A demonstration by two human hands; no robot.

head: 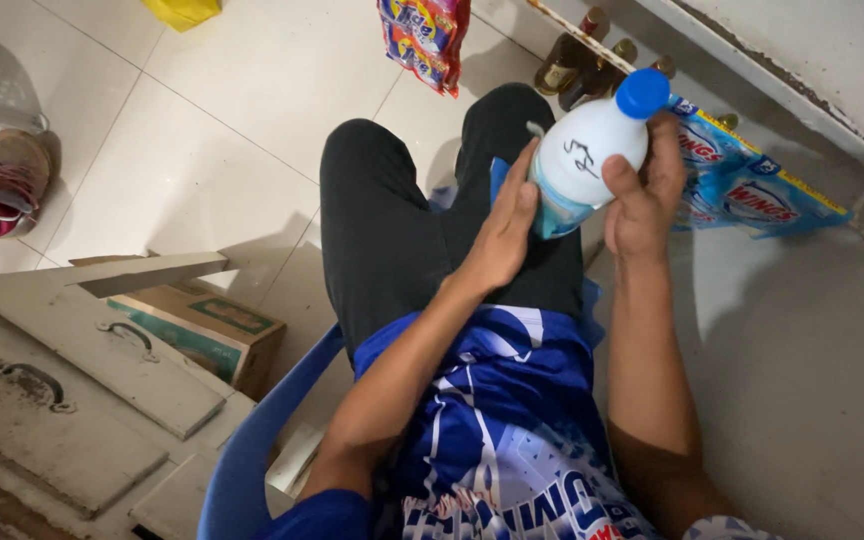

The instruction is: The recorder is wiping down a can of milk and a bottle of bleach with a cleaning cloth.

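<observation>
Now my right hand [642, 195] grips the white blue-capped bottle [587, 150] while my left hand [504, 235], fingers flat, presses its label; judging by that, smoothing it comes next.

The lower part of the white bottle [588, 150] is hidden behind the left hand [502, 235] and the right hand [642, 195], so its base cannot be seen. The red snack packets [424, 35] and the yellow thing [182, 10] are cut off by the top edge. The brown glass bottles [577, 60] sit partly behind a shelf rail. Someone's shoe [14, 170] runs off the left edge. The cardboard box [207, 335] is half covered by the cabinet [72, 390].
</observation>
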